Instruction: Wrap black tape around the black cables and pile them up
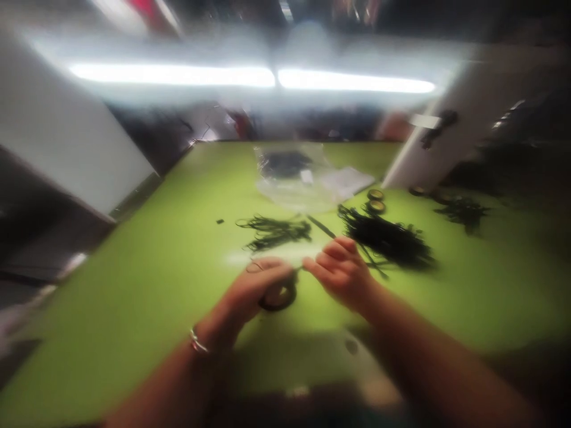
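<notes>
My left hand (267, 279) is closed, with a roll of black tape (279, 299) hanging below its fingers. A thin cord loop (254, 267) sticks out above that hand. Just to the right, my right hand (341, 270) is closed in a pinch on a thin dark strand (300, 268) that spans the small gap between the hands. Blur hides whether the strand is tape or cord. Behind my right hand shows a long dark tool (322, 226); I cannot tell whether it is held or lying there. A small bundle of black cords (276, 232) lies beyond my hands.
On the green table (147, 297), a larger black cord bundle (388, 238) lies to the right, with two tape rolls (376, 201) behind it. Farther back rest a clear plastic bag (289, 178) with dark contents and a small black piece (220, 222). Panels flank the table.
</notes>
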Demonstrator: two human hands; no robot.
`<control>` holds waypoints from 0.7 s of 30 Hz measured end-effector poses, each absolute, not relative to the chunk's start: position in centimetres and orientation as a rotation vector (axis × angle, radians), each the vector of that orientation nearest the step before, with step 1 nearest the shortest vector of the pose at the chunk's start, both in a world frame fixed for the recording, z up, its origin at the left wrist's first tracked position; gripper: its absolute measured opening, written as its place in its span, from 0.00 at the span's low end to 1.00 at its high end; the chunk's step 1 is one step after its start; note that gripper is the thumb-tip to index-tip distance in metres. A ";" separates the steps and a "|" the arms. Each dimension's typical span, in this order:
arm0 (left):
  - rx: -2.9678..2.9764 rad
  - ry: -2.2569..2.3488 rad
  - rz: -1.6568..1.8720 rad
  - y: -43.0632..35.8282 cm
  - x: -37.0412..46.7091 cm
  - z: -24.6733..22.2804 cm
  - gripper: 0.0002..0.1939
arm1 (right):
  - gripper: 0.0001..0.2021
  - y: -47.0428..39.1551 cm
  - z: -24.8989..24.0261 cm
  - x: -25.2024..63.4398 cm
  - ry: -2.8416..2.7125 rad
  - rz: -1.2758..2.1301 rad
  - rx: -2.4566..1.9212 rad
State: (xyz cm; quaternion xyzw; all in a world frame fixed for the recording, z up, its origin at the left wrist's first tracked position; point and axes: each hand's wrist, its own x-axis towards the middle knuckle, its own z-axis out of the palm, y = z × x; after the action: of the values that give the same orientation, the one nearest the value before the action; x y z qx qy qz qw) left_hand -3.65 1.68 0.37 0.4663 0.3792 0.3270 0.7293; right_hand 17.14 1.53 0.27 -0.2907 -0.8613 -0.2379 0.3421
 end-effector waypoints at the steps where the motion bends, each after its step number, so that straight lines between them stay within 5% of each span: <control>1: 1.034 0.845 0.719 1.7 -3.6 0.4 0.15 | 0.08 1.5 0.0 17.2 -2.222 -0.632 -0.735; 12: 2.111 1.085 1.085 1.6 -3.3 -1.0 0.04 | 0.07 2.7 -0.6 17.2 -2.346 0.031 -0.926; 17: 2.211 0.995 1.098 1.6 -2.9 -1.5 0.04 | 0.07 2.3 -1.0 16.7 -2.423 0.138 -0.916; 21: 2.047 1.024 1.046 1.6 -2.8 -1.1 0.10 | 0.09 2.0 -0.3 16.9 -2.353 -0.095 -0.979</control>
State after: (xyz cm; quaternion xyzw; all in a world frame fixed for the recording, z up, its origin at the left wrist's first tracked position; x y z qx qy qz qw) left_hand -2.84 1.62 -1.10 0.7740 0.3874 0.3954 0.3076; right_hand 16.92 2.02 -0.26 -0.3672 -0.8827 -0.0356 0.2913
